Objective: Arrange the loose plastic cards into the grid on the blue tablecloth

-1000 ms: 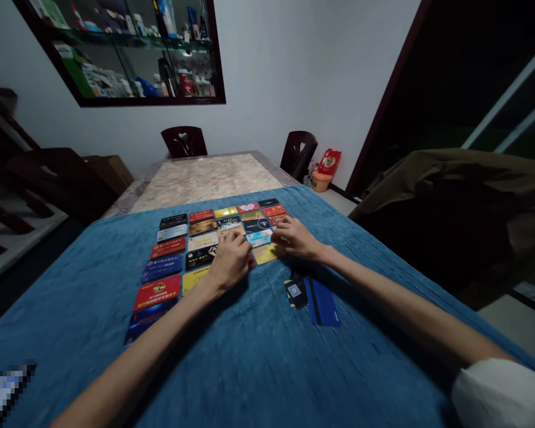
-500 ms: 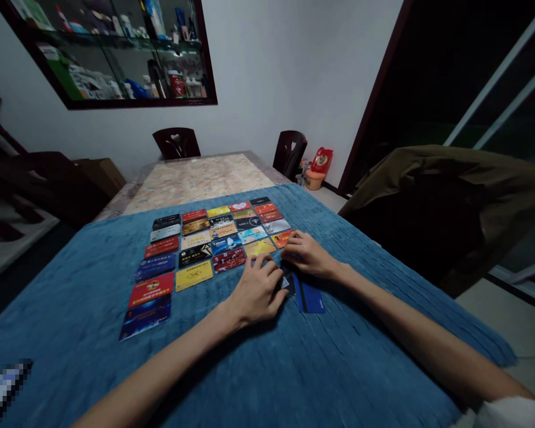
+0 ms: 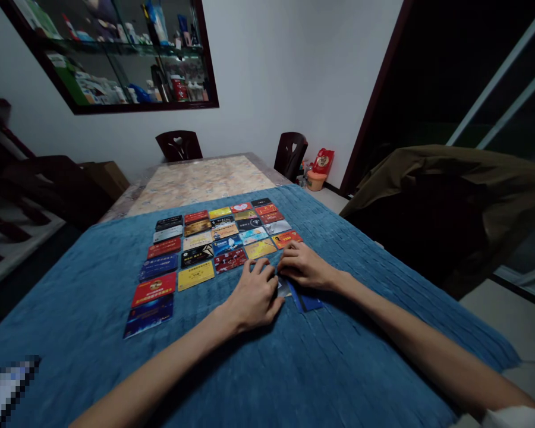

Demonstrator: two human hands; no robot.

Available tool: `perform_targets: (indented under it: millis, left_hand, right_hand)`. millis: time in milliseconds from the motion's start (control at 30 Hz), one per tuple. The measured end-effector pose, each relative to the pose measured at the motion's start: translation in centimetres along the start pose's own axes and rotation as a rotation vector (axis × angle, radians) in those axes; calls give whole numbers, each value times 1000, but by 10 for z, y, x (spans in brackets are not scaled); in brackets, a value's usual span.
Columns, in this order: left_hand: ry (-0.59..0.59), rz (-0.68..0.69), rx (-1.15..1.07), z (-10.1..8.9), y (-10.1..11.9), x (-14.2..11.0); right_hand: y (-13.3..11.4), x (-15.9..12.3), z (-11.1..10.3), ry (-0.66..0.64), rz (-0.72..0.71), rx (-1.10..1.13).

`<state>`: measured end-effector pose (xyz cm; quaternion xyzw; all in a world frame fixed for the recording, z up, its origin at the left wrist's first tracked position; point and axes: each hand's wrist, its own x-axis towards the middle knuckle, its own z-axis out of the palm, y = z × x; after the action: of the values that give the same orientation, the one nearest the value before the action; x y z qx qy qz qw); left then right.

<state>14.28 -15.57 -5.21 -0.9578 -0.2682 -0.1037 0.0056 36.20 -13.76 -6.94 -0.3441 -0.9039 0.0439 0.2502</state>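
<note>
Several colourful plastic cards (image 3: 214, 241) lie in a grid of rows on a blue textured cloth (image 3: 258, 362). My left hand (image 3: 255, 294) rests knuckles-up just below the grid, its fingers curled down over the edge of a small loose pile of cards. My right hand (image 3: 304, 266) lies beside it, fingers bent onto the same pile. A blue card (image 3: 307, 300) and a pale card edge (image 3: 283, 288) stick out from under both hands. What the fingertips grip is hidden.
The cloth covers the near part of a long marble-patterned table (image 3: 200, 178). Two dark chairs (image 3: 179, 145) stand at its far end. A brown jacket (image 3: 446, 172) hangs over a chair at the right. A glass wall cabinet (image 3: 116, 53) holds bottles.
Both hands drew back from the card grid towards me and came down on the loose pile at the right. The cards they had covered in the grid now show.
</note>
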Motion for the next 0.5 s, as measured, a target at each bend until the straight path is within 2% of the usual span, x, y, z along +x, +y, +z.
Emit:
perform_targets:
  millis: [300, 500]
  left_hand:
    - [13, 36, 16, -3, -10, -22]
    - [24, -51, 4, 1, -1, -16]
  right_hand:
    - [-12, 2, 3, -59, -22, 19]
    - [-17, 2, 2, -84, -3, 22]
